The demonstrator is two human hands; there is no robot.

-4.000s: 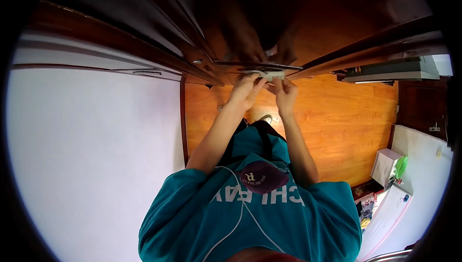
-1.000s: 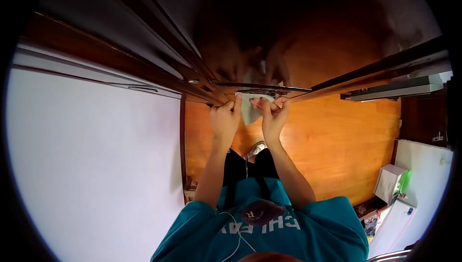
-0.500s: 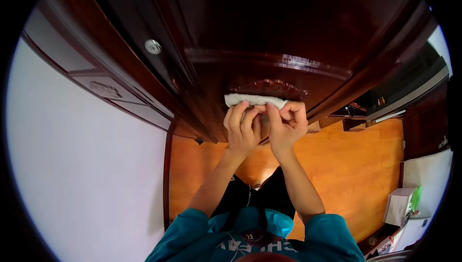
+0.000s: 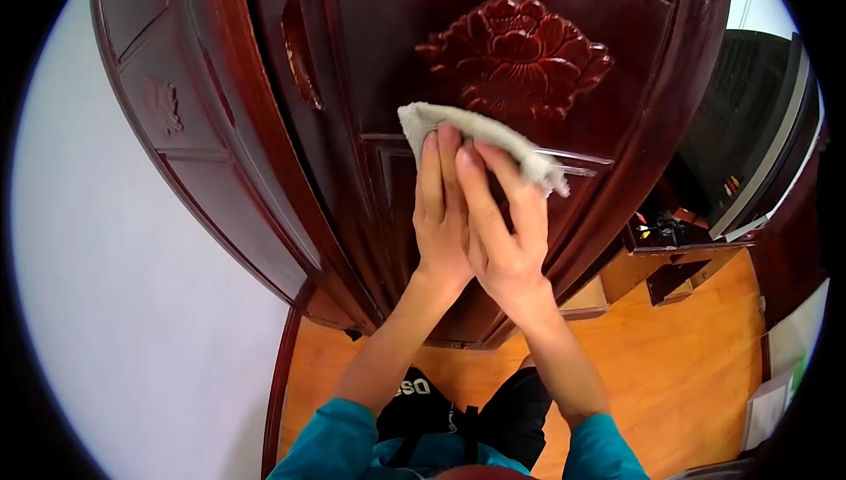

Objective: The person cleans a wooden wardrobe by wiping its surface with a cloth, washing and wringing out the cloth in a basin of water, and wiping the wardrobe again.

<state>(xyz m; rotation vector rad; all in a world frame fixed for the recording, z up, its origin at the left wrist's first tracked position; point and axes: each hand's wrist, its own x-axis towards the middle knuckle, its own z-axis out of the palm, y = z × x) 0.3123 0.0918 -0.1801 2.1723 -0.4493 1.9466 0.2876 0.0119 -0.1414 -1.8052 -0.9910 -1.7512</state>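
Against the carved door (image 4: 383, 48), adjoining hands (image 4: 443, 233) (image 4: 507, 246) press upward on a cloth (image 4: 489, 128).

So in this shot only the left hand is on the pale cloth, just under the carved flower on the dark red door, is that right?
Not quite: the right hand is on the pale cloth too, next to the left hand, as the head view shows. The cloth is indeed just under the carved flower on the dark red door.
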